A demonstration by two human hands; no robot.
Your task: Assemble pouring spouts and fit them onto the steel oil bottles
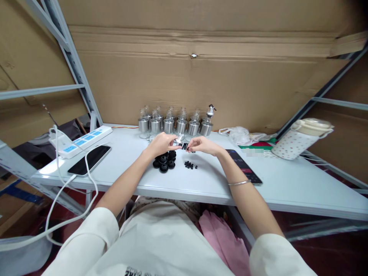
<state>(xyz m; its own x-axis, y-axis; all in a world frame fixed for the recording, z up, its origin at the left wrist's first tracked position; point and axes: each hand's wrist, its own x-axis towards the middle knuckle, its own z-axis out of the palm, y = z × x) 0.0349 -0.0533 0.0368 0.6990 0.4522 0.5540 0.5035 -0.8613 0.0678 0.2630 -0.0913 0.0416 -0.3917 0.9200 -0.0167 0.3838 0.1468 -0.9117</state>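
My left hand (163, 144) is closed on a white and silver pourer spout (180, 138), which points up and away from me. Between my hands, black ribbed parts (184, 146) show, partly covered by fingers. My right hand (203, 145) pinches a small black piece (188, 147) beside them. Round black caps (163, 167) lie in a cluster below my left hand. Several tiny black plugs (189, 165) are scattered on the table below my right hand. Behind, glass bottles with metal sleeves (168, 125) stand in rows; the rightmost carries a fitted pourer (211, 110).
A phone (90, 160) and a white power strip (86, 142) with cables lie at the left. To the right are a dark tablet (244, 167), a plastic bag (240, 135) and a tilted dotted bottle (299, 138). Cardboard (201, 84) walls the table's back.
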